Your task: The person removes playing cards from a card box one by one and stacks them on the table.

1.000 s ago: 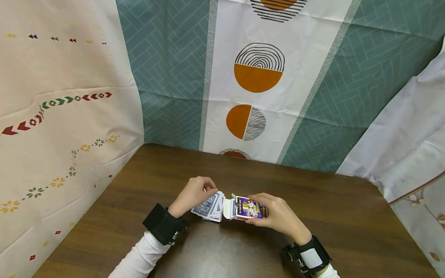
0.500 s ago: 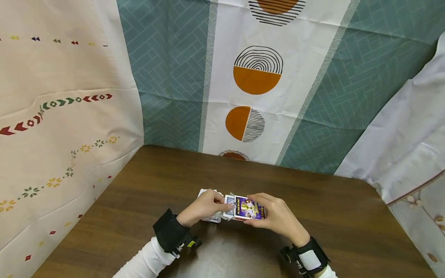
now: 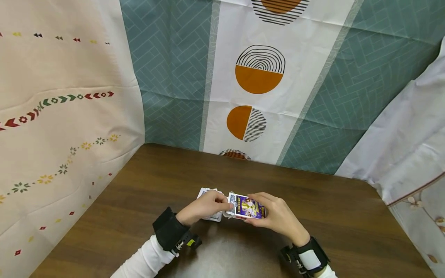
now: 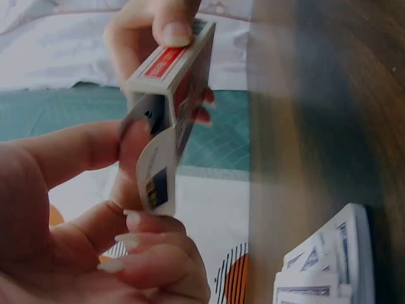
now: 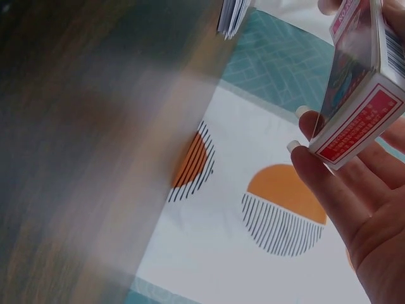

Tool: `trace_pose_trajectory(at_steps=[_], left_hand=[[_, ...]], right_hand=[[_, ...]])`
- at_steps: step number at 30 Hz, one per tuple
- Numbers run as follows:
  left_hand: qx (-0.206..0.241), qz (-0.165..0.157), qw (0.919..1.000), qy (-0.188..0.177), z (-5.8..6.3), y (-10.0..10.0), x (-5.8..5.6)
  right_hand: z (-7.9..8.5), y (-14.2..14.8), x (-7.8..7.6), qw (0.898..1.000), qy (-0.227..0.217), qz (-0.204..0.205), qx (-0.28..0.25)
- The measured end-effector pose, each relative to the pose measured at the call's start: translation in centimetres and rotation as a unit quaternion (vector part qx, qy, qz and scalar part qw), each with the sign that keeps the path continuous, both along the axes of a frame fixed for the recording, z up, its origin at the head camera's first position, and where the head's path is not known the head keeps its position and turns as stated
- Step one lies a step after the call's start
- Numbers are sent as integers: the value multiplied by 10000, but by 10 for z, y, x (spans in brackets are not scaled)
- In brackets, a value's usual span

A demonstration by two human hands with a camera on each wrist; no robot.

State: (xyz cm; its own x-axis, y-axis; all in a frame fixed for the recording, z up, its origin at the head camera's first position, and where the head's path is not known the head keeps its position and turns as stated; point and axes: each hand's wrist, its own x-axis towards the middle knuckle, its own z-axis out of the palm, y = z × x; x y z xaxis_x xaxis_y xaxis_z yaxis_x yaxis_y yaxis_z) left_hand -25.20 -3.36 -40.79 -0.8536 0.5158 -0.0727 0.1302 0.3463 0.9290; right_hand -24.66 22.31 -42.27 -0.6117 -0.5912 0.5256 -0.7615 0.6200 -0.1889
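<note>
My right hand [image 3: 278, 214] grips a small playing card box [image 3: 252, 208], purple with a gold trophy on its upper face, by its sides just above the table. The box's open end points left, its white end flap [image 4: 158, 177] hanging out in the left wrist view. At that mouth my left hand [image 3: 205, 208] pinches a blue-backed playing card [image 3: 232, 198] between thumb and finger. Part of this card lies inside the box; whether it is one or more cards I cannot tell. Left of the box, partly behind my left hand, is an uneven pile of playing cards [image 4: 323, 266] on the table.
The brown wooden table [image 3: 167, 166] extends around both hands. Behind it hangs a teal and white patterned cloth [image 3: 174, 96], with a cream cloth [image 3: 69, 154] on the left and a white cloth [image 3: 399, 135] on the right.
My left hand has moved right from the card pile to the box mouth, bringing a card partly into it. The right hand and box have stayed nearly still.
</note>
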Motion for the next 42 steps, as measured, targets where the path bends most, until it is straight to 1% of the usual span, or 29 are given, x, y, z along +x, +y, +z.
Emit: trace_pose_trajectory(at_steps=[4, 7, 10, 12, 14, 16, 18, 21, 22, 24, 25, 27, 31, 34, 36, 38, 40, 42], left_hand=[[-28, -83, 10000, -41, 6, -12, -3], [-100, -122, 9998, 87, 12, -24, -7], [-111, -10, 9998, 163, 17, -38, -11], [54, 65, 9999, 87, 19, -45, -15], [352, 211, 9991, -48, 19, -52, -19], [726, 548, 9958, -115, 16, -55, -24], [1052, 1083, 9885, -39, 13, -56, -29], [1290, 2005, 9708, 259, 10, -54, -35], [1289, 2236, 9655, 349, 9, -54, -36], [1186, 2530, 9592, 424, 6, -54, -38], [1095, 2622, 9578, 431, 5, -54, -38], [819, 2721, 9579, 398, 0, -54, -39], [71, 2699, 9625, 276, -13, -52, -40], [-493, 2604, 9636, 344, -21, -47, -40], [-859, 2578, 9608, 557, -26, -43, -41], [-1166, 2570, 9554, 864, -30, -40, -40], [-1472, 2561, 9478, 1203, -33, -37, -40], [-1692, 2562, 9410, 1425, -35, -34, -40]], right_hand=[[1, 2, 0, 9999, -90, -48, -39], [2, 5, -1, 10000, -43, -69, -35], [4, 7, -2, 10000, 14, -75, -34], [5, 7, -2, 10000, 9, -93, -27], [5, 8, -2, 9999, -51, -110, -3], [5, 8, -2, 9999, -101, -124, 20], [5, 8, -3, 9998, -141, -135, 33], [4, 8, -3, 9998, -156, -148, 29], [4, 8, -2, 9997, -175, -163, 18], [4, 8, -2, 9996, -223, -195, 0], [4, 8, -2, 9995, -243, -211, -3], [4, 8, -1, 9994, -271, -233, -6], [4, 8, -2, 9994, -252, -221, 17], [3, 8, -2, 9995, -229, -213, 15], [3, 8, -2, 9995, -222, -219, 25], [3, 7, -2, 9995, -214, -220, 51], [3, 7, -2, 9995, -211, -214, 76], [2, 6, -2, 9995, -218, -205, 91]])
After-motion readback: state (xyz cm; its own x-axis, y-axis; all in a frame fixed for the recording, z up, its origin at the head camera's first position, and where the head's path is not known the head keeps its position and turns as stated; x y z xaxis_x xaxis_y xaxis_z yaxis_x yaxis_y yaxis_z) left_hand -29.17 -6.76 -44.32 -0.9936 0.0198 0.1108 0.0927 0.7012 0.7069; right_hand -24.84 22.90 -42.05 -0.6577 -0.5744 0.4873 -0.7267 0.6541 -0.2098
